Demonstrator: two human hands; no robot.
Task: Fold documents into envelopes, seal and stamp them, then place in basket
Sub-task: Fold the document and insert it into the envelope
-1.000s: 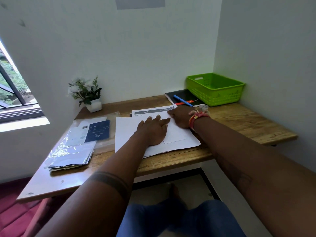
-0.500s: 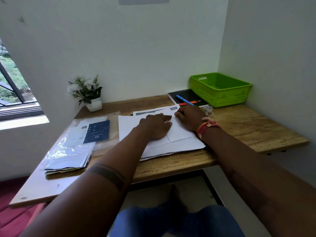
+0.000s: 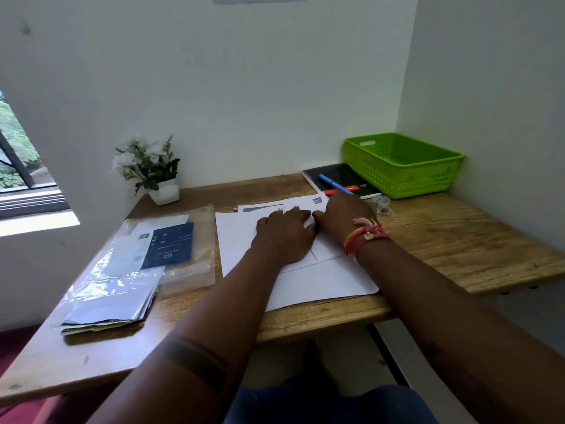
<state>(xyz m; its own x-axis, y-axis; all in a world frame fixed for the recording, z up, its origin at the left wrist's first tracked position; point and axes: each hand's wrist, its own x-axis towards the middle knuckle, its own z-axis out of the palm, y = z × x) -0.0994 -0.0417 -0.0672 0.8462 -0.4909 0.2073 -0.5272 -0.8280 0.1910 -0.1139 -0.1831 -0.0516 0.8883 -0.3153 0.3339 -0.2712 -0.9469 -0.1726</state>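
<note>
Here, as it stands on the desk:
Folded sheet (image 3: 328, 250): white, lying on a stack of white papers (image 3: 321, 284) in the middle of the wooden desk (image 3: 458, 240), near its front edge.
Left hand (image 3: 286, 237): palm down, fingers laid flat and fairly straight, pressing the folded sheet.
Right hand (image 3: 342, 218): resting on the far end of the same sheet, just beside the left hand, thumb tips nearly meeting; fingers bent down onto the paper, and I cannot tell whether they pinch an edge. Red and orange threads circle the wrist.
Printed pages (image 3: 260, 207): poking out from beneath the stack at the far side.
Envelopes (image 3: 104, 298): a glossy pile to the left, a dark blue booklet (image 3: 171, 246) lying on clear plastic just behind.
Basket (image 3: 406, 179): bright green, far right corner, against the wall.
Notebook (image 3: 339, 175): black, touching the basket's left side, a blue pen (image 3: 331, 182) lying across it.
Potted plant (image 3: 153, 169): white flowers, white pot, far left corner.
</note>
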